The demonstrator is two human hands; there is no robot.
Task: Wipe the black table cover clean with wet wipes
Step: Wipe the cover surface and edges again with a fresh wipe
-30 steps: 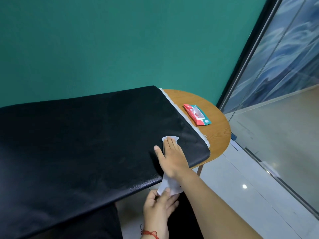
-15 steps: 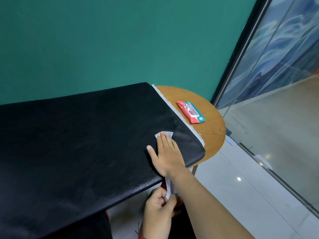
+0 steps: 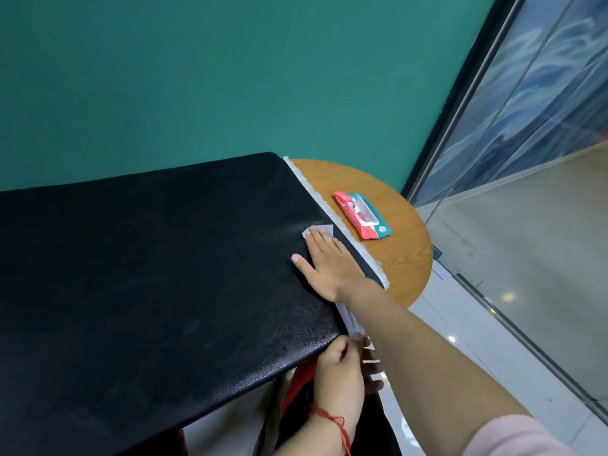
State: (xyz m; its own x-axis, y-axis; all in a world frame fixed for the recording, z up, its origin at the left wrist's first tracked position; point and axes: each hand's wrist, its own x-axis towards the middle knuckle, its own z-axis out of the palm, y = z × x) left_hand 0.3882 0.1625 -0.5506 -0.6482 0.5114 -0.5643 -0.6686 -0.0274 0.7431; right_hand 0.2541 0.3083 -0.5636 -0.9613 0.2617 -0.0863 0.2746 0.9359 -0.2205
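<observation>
While the right hand (image 3: pixel 329 266) lies flat and spread on the wet wipe (image 3: pixel 318 231), pinning it to the black table cover (image 3: pixel 148 274) near that cover's right edge, only a pale corner of the wipe shows past the fingertips. A strip of the same wipe trails back under the wrist and hangs off the front corner. Below that corner the left hand (image 3: pixel 340 366) is curled in a pinch at the hanging end, which it seems to be gripping. Just beyond the cover's frayed white edge, the wooden round table (image 3: pixel 408 258) carries the wet wipe packet (image 3: pixel 362 214). Pressing with an open palm gives little hold, so the wipe could bunch or slide free. A pull from the lower hand might drag the cover off the table, and most of the cover to the left looks unwiped.
</observation>
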